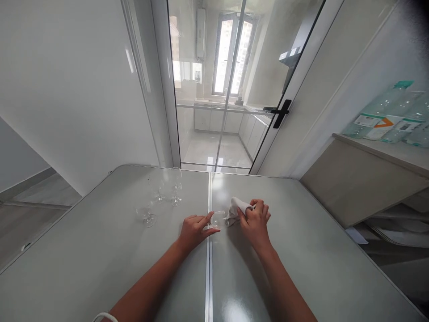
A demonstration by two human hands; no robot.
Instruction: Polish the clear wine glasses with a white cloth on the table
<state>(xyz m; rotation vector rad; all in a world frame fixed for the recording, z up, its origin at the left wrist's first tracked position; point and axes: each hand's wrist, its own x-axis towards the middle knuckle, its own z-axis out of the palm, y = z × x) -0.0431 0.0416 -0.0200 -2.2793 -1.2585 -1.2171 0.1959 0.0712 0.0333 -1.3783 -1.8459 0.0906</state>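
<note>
"Clear stemmed drinking glass (pixel 219 219): location and attitude?"

"Found between your two hands, above the narrow metal strip (pixel 209 268) of the glossy pale grey-green table (pixel 117 259). It is held on its side. Whether it touches the tabletop cannot be told."

"State of your left hand (pixel 196 227)?"

"Your thumb is on the near side and your fingers on the far side, parted by the bowl's width and bearing on it. You have hold of the glass by its bowl end."

"And your right hand (pixel 256 218)?"

"Bunched around a soft off-white cloth (pixel 237 206), fingers well curled. The cloth hangs at the stem end; its folds hide whether your fingertips meet the glass through it."

"State the governing relation."

"The long axis runs roughly left to right, bowl towards your left hand, stem towards your right. From your right hand, the glass lies directly to the left, with the cloth between. Your left hand is nearer, being in contact."

"Anything close by?"

"On your left, well apart from your hands, is a group of other clear stemmed glasses (pixel 176 202) on the same table."
</note>
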